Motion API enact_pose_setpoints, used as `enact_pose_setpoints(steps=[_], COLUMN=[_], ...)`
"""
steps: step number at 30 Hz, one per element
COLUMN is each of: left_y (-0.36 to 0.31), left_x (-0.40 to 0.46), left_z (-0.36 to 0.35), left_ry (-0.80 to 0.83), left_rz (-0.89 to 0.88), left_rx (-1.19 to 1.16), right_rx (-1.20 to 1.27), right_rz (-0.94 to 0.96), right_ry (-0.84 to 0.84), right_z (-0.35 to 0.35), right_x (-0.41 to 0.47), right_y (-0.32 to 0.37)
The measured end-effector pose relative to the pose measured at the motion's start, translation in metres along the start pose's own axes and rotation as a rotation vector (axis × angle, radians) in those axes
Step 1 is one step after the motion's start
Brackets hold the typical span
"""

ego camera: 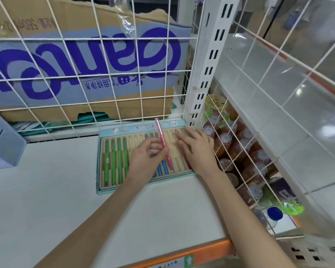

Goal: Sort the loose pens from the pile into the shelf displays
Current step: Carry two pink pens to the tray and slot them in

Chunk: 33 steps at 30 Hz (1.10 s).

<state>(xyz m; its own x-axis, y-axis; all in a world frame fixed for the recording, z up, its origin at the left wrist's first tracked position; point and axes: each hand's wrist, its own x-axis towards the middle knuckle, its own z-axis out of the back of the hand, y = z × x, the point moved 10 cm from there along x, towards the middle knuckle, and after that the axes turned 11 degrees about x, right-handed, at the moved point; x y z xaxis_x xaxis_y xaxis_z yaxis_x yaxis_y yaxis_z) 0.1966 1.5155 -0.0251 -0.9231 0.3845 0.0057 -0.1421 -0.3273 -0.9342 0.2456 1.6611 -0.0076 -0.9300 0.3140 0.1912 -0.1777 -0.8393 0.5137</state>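
Note:
A light-blue pen display tray (104,187) with beige slots lies on the white shelf by the wire back wall. Several green pens (116,161) fill its left slots and blue pens (161,170) lie in the middle. My left hand (146,158) holds a pink pen (163,144) tilted over the tray, its cap end pointing to the back. My right hand (196,149) rests flat with straight fingers on the tray's right slots, covering a reddish pen (188,163) at its edge.
A white wire grid (97,74) backs the shelf, with a blue-printed cardboard box (85,60) behind it. A wire side panel (238,151) at right fences off bottled drinks (230,147). A blue-grey holder (2,140) stands at far left. The shelf's orange front edge (207,250) is near.

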Motion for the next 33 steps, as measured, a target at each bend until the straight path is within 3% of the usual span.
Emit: enact_pose_setpoints(steps=[23, 29, 33], left_y=[-0.005, -0.007, -0.010], left_x=[-0.004, -0.005, -0.006], left_z=[-0.001, -0.002, -0.004], left_ry=[0.011, 0.020, 0.038], left_rz=[-0.006, -0.023, -0.037], left_rx=[0.060, 0.068, 0.061], right_rx=[-0.043, 0.288, 0.641], right_rz=[-0.030, -0.009, -0.025], right_ry=[-0.031, -0.111, 0.024], right_z=[0.001, 0.020, 0.023], right_x=[-0.001, 0.005, 0.013], right_y=[-0.003, 0.000, 0.020])
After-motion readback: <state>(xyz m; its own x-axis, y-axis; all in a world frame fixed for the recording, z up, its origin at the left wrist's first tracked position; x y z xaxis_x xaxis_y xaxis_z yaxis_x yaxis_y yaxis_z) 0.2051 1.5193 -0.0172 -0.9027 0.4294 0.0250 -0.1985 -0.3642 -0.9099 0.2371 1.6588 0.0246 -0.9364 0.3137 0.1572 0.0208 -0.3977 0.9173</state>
